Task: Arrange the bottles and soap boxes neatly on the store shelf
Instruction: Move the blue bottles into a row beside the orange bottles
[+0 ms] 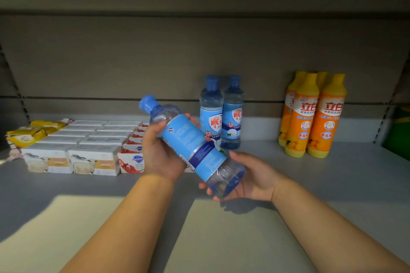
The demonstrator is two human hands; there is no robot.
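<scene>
I hold the bottle (190, 142) tilted above the shelf (332, 184), left hand (159, 153) gripping its upper body, right hand (250, 175) fingers (206, 186) cupping the base, likely to stand it by the two blue bottles (221, 113).

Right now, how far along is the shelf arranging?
Done: soap boxes in rows, four orange bottles grouped, two blue bottles upright. In hand: a third blue bottle, tilted, left hand gripping its body, right hand cupping its base. Left: stand it beside the pair; the yellow packets look jumbled.
</scene>
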